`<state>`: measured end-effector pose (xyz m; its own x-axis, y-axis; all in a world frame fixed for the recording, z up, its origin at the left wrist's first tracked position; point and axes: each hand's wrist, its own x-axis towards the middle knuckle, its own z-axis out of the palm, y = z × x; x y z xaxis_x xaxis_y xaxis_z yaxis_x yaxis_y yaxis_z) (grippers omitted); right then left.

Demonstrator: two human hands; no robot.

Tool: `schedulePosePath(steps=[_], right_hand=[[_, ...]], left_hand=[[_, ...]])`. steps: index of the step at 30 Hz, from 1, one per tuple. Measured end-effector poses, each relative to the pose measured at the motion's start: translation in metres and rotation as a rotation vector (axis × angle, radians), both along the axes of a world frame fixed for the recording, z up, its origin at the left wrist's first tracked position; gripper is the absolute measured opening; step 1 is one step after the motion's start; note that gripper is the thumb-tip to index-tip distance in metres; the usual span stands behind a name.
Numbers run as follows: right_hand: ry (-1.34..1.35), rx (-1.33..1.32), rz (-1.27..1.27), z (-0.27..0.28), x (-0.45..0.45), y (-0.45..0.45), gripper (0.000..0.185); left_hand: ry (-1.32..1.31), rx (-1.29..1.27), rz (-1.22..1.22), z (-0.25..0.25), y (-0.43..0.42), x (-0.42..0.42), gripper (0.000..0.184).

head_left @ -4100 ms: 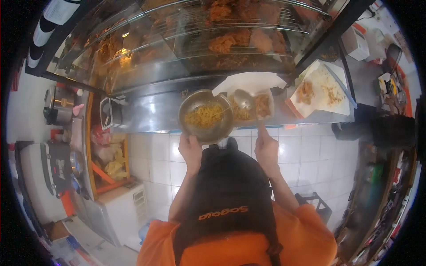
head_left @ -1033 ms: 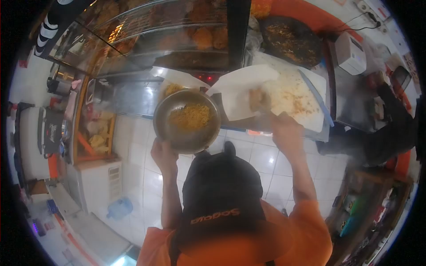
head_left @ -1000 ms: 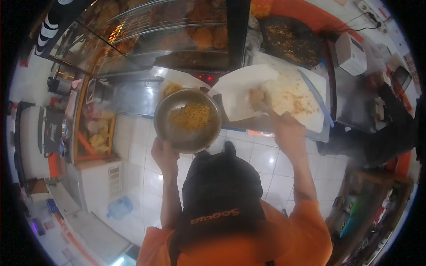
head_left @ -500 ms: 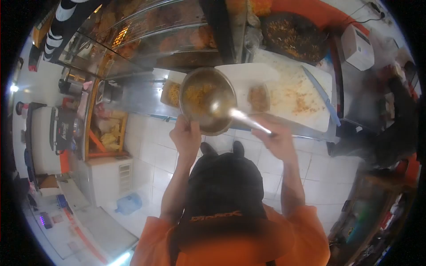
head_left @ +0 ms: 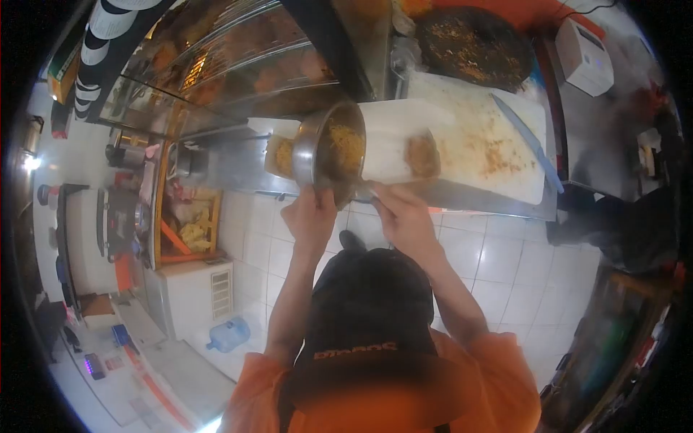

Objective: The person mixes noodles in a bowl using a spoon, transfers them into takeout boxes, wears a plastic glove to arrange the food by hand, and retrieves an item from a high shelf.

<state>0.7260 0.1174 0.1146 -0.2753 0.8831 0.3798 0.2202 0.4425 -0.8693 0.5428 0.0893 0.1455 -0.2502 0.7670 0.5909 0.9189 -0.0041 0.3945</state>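
Observation:
A metal mixing bowl (head_left: pixel 306 155) is tilted on its side above the counter, its mouth turned to the right. Yellow noodles (head_left: pixel 346 146) lie inside it. My left hand (head_left: pixel 312 216) is closed on the bowl's near rim. Just right of that rim, my right hand (head_left: pixel 404 215) is closed around a metal ladle, which is mostly hidden by my fingers and the bowl. A small container (head_left: pixel 271 155) with yellow food stands left of the bowl. To the right sits another container (head_left: pixel 433 155) with brown food in it.
A white cutting board (head_left: pixel 469 108) with brown stains carries a long knife (head_left: pixel 527 141). Behind it is a wide dark pan (head_left: pixel 473 50) with browned bits. A glass display case (head_left: pixel 245 65) stands at the back left. A white device (head_left: pixel 585 58) is at the far right.
The bowl has gone from nearly level to tipped on its side, facing right. My right hand has moved left to the bowl's rim, and the ladle is now mostly out of sight.

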Motion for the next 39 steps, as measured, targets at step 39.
schedulePosePath(steps=[39], right_hand=[[-0.282,-0.079,-0.029,0.030,0.044,0.000,0.027]], left_hand=[[-0.030,0.106,-0.019,-0.020,0.004,-0.010,0.027]])
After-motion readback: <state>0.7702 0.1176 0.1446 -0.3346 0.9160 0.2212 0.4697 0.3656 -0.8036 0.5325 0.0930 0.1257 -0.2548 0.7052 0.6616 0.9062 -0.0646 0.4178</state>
